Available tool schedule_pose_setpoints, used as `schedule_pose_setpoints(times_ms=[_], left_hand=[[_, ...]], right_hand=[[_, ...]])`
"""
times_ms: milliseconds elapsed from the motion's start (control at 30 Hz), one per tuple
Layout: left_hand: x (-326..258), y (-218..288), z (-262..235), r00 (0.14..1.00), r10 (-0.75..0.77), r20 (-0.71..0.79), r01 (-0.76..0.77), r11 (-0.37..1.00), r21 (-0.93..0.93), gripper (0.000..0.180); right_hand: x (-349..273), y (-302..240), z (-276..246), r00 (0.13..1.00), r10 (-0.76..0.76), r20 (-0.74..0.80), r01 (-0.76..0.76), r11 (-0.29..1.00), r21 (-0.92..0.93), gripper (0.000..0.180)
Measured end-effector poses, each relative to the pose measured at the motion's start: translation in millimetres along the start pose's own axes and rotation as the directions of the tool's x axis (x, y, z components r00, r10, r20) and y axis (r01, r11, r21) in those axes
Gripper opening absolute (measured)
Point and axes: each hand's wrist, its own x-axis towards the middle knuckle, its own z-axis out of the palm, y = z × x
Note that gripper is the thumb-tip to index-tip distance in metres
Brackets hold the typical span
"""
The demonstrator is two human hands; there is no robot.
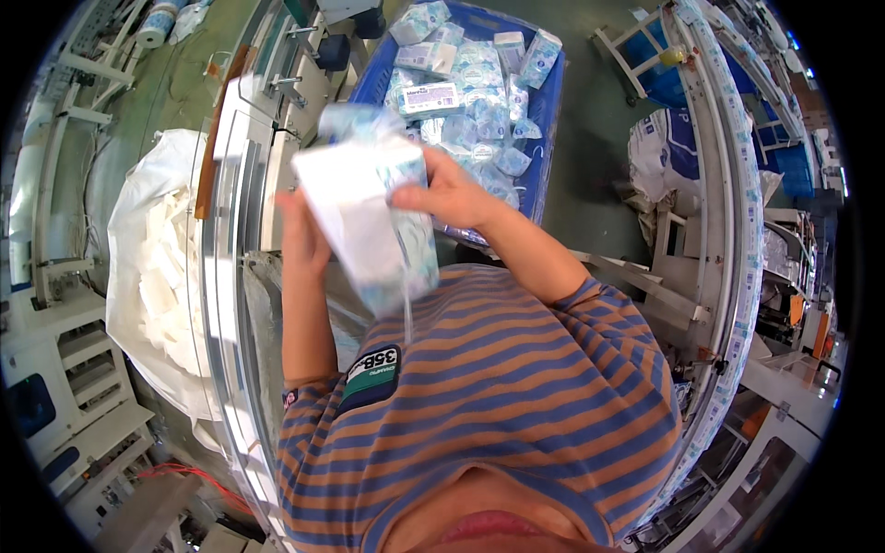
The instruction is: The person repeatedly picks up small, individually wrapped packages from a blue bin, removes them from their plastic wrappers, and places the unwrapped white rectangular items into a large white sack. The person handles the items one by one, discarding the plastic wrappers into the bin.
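In front of my chest is a tissue pack (355,207), its white paper bare on one side and blue-and-white plastic film (419,253) loose along the other. My right hand (450,189) grips the film side, its thumb over the front. My left hand (304,230) holds the pack from the left side; most of its fingers are hidden behind the paper. The pack is smeared by motion. Just beyond it stands a blue crate (550,138) heaped with wrapped tissue packs (475,74), several of them crumpled.
A conveyor frame (241,369) runs close along my left. Past it lies a large white bag (138,221) of white paper pieces. On the right, a curved conveyor (737,230) carries a row of packs, with a white-and-blue sack (678,152) beside it on the floor.
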Motion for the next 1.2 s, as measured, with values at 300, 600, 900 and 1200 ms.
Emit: schedule_pose_setpoints(times_ms=[300, 600, 900, 1200], left_hand=[[-24, 5, 72, 0.964, 0.141, -0.224, -0.086, 0.967, 0.239, 0.055], [-28, 21, 54, 0.903, 0.189, -0.385, -0.032, 0.925, 0.379, 0.06], [-62, 11, 0, 0.791, 0.455, -0.409, -0.229, 0.84, 0.492, 0.064], [-72, 136, -196, 0.283, 0.447, -0.849, -0.463, 0.839, 0.287, 0.062]], right_hand=[[-3, 23, -20, 0.83, -0.538, -0.145, 0.119, 0.425, -0.897, 0.02], [4, 20, -15, 0.909, -0.302, -0.288, 0.062, 0.781, -0.622, 0.031], [22, 32, -73, 0.658, 0.069, -0.75, -0.114, 0.993, -0.008, 0.026], [-53, 75, -234, 0.185, 0.045, -0.982, -0.581, 0.81, -0.073, 0.037]])
